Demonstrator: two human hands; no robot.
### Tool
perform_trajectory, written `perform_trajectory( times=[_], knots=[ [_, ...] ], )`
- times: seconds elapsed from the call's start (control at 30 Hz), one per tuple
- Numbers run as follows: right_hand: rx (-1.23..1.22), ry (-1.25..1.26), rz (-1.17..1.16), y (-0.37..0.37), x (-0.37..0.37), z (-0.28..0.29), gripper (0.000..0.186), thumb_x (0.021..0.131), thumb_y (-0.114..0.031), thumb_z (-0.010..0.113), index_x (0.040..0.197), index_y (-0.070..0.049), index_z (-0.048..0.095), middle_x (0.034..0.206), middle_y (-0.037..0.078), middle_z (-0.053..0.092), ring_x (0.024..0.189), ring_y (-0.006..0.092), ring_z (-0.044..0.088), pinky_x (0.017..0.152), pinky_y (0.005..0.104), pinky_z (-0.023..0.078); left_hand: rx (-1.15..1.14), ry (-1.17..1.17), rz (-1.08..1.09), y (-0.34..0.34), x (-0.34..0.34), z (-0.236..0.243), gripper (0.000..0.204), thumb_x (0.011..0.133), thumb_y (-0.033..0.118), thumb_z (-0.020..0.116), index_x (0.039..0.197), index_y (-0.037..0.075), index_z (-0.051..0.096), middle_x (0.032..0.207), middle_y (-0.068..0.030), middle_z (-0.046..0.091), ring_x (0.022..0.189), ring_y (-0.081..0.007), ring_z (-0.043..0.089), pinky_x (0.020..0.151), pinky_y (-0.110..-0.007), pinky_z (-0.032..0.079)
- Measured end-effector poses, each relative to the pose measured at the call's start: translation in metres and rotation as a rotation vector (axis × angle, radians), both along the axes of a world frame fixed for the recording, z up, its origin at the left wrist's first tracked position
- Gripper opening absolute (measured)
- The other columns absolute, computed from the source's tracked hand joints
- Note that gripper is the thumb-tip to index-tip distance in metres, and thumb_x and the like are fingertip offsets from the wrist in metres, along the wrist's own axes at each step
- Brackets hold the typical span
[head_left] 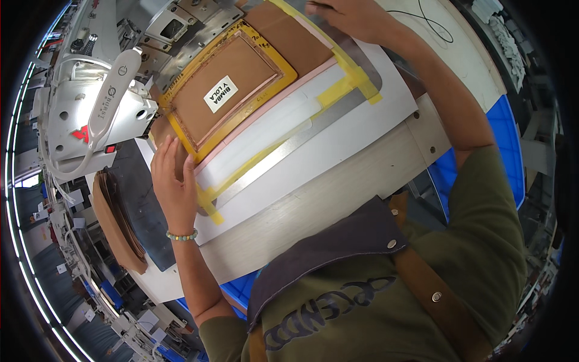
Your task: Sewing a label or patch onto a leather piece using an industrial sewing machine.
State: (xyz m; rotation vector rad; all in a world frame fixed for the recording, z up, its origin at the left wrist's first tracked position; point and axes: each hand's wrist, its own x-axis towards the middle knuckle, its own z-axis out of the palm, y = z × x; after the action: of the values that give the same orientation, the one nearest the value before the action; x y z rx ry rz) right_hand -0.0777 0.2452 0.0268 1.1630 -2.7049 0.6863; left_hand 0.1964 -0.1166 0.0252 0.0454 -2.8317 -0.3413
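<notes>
A yellow rectangular frame [288,70] lies over brown leather-like material [301,45], with a brown panel inside it bearing a white printed label [221,94]. My left hand [174,181] lies at the frame's near left corner, fingers stretched and thumb apart, touching the frame's edge and the brown material beside it. Under the frame is a clear-and-grey template sheet [265,172] edged with yellow tape [344,90]. At the top of the view, my right hand [347,15] reaches over the template's far right end. Its fingers look extended and partly leave the picture; I see nothing held.
A white sewing machine head [90,120] with a lamp arm [114,90] stands at left, metal plates [181,24] beyond the frame. Stacked brown pieces [117,223] lie beside a dark sheet [145,205] at left. A blue crate [506,145] is at right, a thin black cable [431,24] far right.
</notes>
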Motion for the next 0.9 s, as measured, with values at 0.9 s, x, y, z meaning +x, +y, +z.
perform_trajectory(
  times=[0.9],
  knots=[
    [-0.216, -0.384, 0.5, -0.272, 0.023, -0.029, 0.019, 0.087, -0.023, 0.071, 0.102, -0.018, 0.08, 0.099, 0.005, 0.078, 0.095, 0.0257, 0.073, 0.082, 0.0382, 0.056, 0.06, 0.048, -0.05, 0.021, -0.019, -0.035, 0.033, 0.102, 0.013, 0.059, 0.132, 0.001, 0.066, 0.144, -0.0158, 0.059, 0.138, -0.038, 0.05, 0.117, -0.047, 0.037]
  ],
)
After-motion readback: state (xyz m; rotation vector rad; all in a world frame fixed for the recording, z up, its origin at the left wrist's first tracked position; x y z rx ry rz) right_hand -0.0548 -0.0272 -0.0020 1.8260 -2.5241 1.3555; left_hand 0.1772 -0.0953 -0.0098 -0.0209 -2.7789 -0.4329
